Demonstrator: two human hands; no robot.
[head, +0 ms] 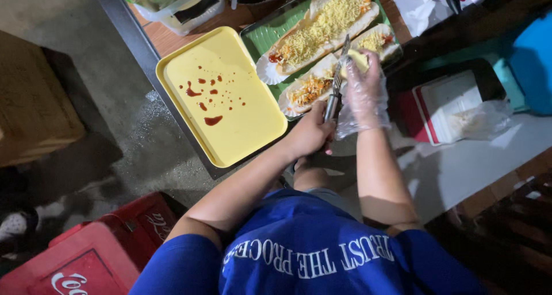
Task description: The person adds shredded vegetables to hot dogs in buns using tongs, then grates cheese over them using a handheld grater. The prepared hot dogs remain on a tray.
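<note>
My left hand (310, 134) is bare and grips the handle of a long, narrow metal grater (340, 71). My right hand (365, 91), in a clear plastic glove, presses a pale yellow block of cheese (357, 59) against the grater's blade. Both are over a green tray (265, 35) that carries three filled long buns in paper holders. The big bun (322, 25) is covered in grated cheese. Cheese also tops the bun on the right (375, 41). Directly under the grater lies the near bun (307, 89), with orange and yellow filling.
A yellow tray (241, 128) spotted with red sauce lies left of the green one. Clear plastic containers (184, 8) stand beyond it. To the right are a red and white box (443, 105) and a blue container (532, 59). Red crates (98, 249) sit on the floor at lower left.
</note>
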